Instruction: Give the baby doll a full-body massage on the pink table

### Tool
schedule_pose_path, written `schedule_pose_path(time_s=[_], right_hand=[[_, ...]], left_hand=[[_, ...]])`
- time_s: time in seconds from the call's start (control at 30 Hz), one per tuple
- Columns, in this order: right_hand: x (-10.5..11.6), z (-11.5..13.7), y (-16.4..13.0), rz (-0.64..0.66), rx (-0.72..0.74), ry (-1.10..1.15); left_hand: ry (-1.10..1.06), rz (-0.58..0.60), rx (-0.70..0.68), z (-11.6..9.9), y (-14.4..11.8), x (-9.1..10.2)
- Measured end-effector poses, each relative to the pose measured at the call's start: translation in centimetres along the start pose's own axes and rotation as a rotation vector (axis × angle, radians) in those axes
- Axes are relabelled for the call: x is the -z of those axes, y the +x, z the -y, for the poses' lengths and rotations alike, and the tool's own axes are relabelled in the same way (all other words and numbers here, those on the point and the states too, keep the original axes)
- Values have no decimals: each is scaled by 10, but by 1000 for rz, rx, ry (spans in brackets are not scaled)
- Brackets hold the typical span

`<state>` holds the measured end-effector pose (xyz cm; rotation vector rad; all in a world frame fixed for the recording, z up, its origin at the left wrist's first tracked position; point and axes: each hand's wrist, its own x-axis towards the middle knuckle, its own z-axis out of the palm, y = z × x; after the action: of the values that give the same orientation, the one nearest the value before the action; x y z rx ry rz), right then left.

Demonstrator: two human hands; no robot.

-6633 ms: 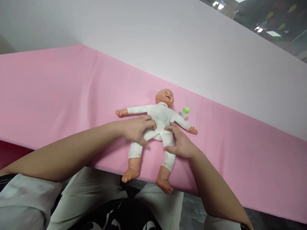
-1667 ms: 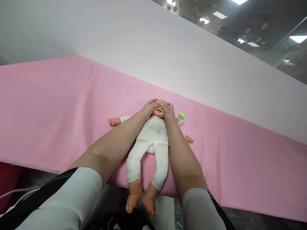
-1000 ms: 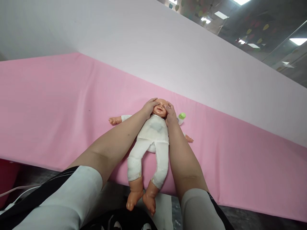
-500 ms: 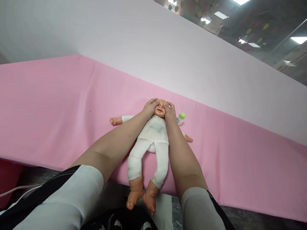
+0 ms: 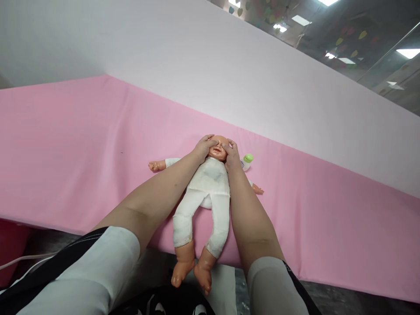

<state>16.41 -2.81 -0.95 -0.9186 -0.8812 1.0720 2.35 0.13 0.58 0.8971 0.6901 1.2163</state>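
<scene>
On the doll's head, both hands cupped.

A pink cloth covers the whole table. A baby doll in white lies on its back near the front edge, feet overhanging at six o'clock. A small green-capped bottle lies just beside its head at three o'clock.

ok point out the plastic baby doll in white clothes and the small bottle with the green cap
plastic baby doll in white clothes (image 5: 211, 181), head view, on its chest
small bottle with green cap (image 5: 248, 158), head view, on the cap
</scene>
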Motion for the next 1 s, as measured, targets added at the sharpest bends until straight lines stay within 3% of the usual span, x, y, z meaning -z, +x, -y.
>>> schedule_pose_path(time_s=[0.33,0.77,1.0], right_hand=[[0,-3,8,-109,29,-247],[5,-7,4,-36,45,33],[0,-1,-2,-35,29,-46]], left_hand=[[70,-41,-27,4,6,-4],[-20,-55,-2,3,9,-3],[4,-13,-18,4,5,-2]])
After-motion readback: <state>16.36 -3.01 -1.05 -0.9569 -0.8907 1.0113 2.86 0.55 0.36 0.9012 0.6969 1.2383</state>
